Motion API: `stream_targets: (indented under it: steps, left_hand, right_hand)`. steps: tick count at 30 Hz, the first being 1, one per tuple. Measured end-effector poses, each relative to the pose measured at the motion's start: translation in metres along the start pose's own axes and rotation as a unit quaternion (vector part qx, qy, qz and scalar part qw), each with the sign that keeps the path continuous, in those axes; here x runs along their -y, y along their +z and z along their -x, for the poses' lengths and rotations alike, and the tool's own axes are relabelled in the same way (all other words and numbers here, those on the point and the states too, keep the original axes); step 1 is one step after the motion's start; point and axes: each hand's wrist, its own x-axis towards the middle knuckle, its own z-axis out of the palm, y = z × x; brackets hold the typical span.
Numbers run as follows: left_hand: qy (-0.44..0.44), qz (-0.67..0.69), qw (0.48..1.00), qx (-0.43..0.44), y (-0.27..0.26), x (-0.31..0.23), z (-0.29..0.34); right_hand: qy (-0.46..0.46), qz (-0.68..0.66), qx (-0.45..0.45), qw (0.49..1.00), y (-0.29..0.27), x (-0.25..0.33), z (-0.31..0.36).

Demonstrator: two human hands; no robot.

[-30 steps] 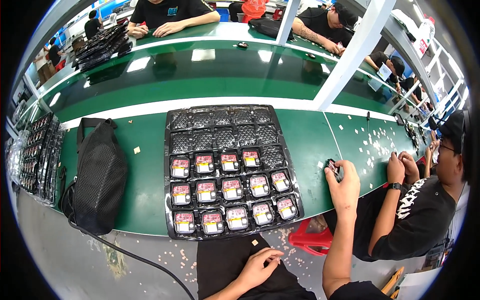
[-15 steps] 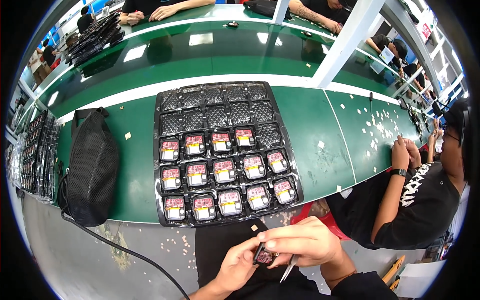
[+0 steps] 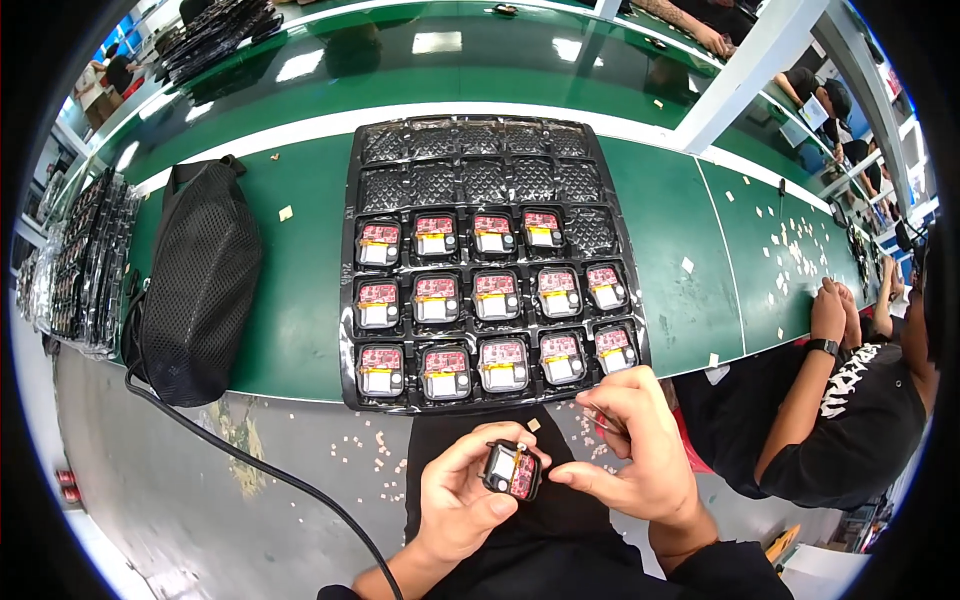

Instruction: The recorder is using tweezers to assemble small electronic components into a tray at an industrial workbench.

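left hand [image 3: 452,502] pinches a small black casing [image 3: 510,468], red circuit board [image 3: 525,479] showing, between thumb and fingers, tilted above the lap [image 3: 585,540]. right hand [image 3: 645,472], thumb parted from forefinger, holds a slim tool [image 3: 605,422] against its curled fingers. a loose fingertip grip on that tilt could let the casing slip to the floor [image 3: 310,385]; a careless tool tip could scratch the board. a knocking wrist could jolt the tray [image 3: 349,330], which reaches the near edge of the worktop [image 3: 665,240].
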Motion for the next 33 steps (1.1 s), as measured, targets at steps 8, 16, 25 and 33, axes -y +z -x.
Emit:
stream_targets:
  steps: [8,16,25,33]
  left_hand:
    - [0.114,-0.013,0.993,0.01,-0.002,0.006,0.0]
    - [0.116,-0.026,0.993,0.027,-0.005,0.004,-0.001]
    - [0.074,-0.055,0.994,-0.053,0.007,0.0,0.001]
    - [0.104,-0.027,0.993,0.039,-0.006,0.0,-0.002]
  right_hand:
    - [-0.187,0.143,-0.065,0.97,0.022,-0.008,0.001]
    - [-0.268,0.199,-0.127,0.934,0.028,-0.02,0.001]
    - [-0.29,0.198,-0.13,0.927,0.029,-0.022,0.0]
    - [-0.214,0.087,-0.091,0.969,0.025,-0.02,-0.003]
